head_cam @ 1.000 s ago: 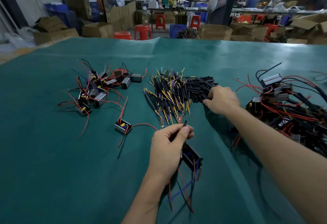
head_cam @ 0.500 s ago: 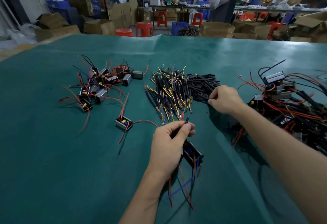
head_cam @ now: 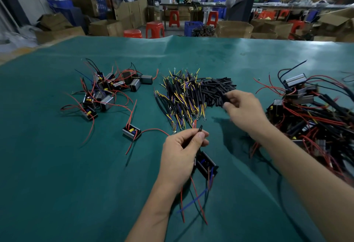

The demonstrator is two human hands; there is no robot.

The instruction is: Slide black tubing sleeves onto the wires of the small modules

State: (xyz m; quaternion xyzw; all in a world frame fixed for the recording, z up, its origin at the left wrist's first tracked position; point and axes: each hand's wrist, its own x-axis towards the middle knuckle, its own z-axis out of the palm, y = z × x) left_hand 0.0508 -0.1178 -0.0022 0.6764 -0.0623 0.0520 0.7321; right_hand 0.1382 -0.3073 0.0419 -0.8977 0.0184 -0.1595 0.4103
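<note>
Left hand (head_cam: 182, 150) pinching, right hand (head_cam: 243, 108) pinching, raised.

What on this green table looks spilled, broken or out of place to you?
Nothing looks broken or spilled. One small module lies alone on the green mat, apart from the left pile of modules. The black sleeves sit in a loose heap. Tangled wires seem normal here.

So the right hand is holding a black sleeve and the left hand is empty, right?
Not quite. The head view shows the right hand pinching a black sleeve, but the left hand is not empty: it pinches a wire end of the module.
</note>
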